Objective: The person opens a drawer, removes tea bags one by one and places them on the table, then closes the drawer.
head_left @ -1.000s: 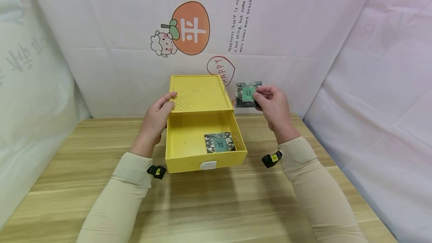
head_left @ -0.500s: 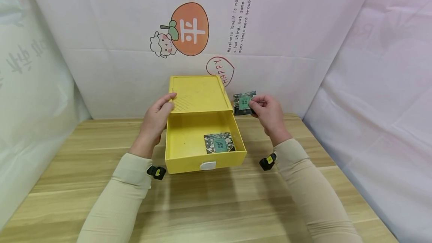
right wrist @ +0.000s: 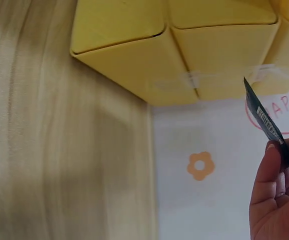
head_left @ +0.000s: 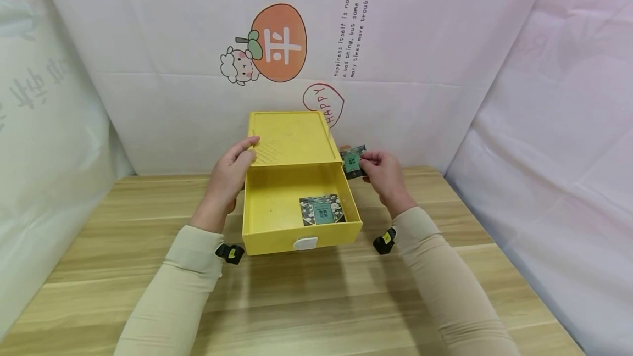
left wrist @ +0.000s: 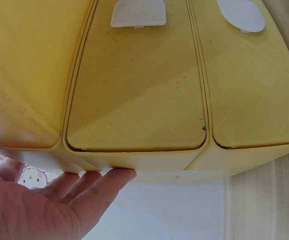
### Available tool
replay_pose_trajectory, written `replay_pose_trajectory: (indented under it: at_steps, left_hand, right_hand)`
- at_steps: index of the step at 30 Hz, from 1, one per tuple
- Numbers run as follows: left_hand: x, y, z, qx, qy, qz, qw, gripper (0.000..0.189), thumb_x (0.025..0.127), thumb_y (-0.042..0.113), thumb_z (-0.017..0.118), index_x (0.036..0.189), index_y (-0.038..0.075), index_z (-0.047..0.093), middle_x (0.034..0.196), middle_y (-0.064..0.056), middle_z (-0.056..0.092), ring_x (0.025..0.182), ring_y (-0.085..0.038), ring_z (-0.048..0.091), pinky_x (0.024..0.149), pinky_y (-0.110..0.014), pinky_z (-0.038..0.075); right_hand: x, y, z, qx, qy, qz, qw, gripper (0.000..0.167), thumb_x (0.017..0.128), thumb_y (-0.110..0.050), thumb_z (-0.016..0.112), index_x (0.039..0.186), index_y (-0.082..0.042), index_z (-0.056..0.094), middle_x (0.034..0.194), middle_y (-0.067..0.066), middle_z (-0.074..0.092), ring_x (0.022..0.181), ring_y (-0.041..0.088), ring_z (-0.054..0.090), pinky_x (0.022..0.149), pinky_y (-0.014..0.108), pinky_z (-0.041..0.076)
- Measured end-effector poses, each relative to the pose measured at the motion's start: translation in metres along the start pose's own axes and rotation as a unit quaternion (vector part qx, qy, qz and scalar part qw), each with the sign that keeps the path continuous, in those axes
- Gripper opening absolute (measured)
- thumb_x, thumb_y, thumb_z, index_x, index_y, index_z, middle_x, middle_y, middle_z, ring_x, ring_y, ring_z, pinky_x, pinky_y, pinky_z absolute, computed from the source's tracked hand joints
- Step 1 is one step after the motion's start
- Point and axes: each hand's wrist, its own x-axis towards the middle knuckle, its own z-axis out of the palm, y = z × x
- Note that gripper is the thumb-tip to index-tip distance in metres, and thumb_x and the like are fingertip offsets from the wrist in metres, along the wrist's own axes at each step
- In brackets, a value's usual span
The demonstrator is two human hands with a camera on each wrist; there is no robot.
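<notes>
A yellow drawer cabinet [head_left: 292, 136] stands on the table, its top drawer [head_left: 277, 243] pulled out. Inside that drawer's front right corner lies a dark floral sachet [head_left: 321, 210] with a green label. My left hand [head_left: 225, 177] rests against the cabinet's upper left edge. In the left wrist view, extended fingers [left wrist: 102, 192] press along its side. Beside the cabinet's right side, my right hand [head_left: 388, 177] pinches a second, matching sachet [head_left: 352, 162] between thumb and fingers. The right wrist view shows this packet nearly edge-on; in the head view its left edge overlaps the cabinet's side.
Two closed drawers sit below the open one, with white pull tabs [left wrist: 138, 12] on their fronts. A printed white cloth [head_left: 188, 43] hangs right behind the cabinet, and plain cloth [head_left: 559, 142] closes off the right side. The wooden table [head_left: 306, 312] extends in front.
My right hand has moved down and left with the sachet, bringing it against the cabinet's right side in view. The left hand, cabinet and drawer stay in place.
</notes>
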Motion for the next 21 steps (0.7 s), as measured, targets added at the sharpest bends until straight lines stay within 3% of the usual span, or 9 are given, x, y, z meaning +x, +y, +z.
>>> replay_pose_trajectory:
  at_steps: [12,21]
  left_hand:
    - [0.0,-0.001,0.0,0.001,-0.002,0.0,1.0,0.05,0.106,0.04,0.046,0.154,0.029,0.053,0.165,0.005,0.04,0.124,-0.026,0.049,0.09,-0.039,0.043]
    - [0.0,0.0,0.0,-0.002,-0.001,0.001,1.0,0.05,0.106,0.039,0.047,0.154,0.029,0.053,0.165,0.004,0.039,0.127,-0.026,0.048,0.092,-0.04,0.043]
  right_hand:
    - [0.003,0.023,0.011,0.018,-0.032,0.039,0.9986,0.033,0.107,-0.011,0.057,0.136,0.004,0.058,0.116,0.019,0.064,0.068,0.01,0.063,0.065,0.022,0.056]
    - [0.007,0.048,0.016,0.032,-0.037,0.077,0.9958,0.036,0.105,-0.008,0.059,0.139,0.003,0.058,0.119,0.019,0.064,0.064,0.009,0.061,0.061,0.021,0.053]
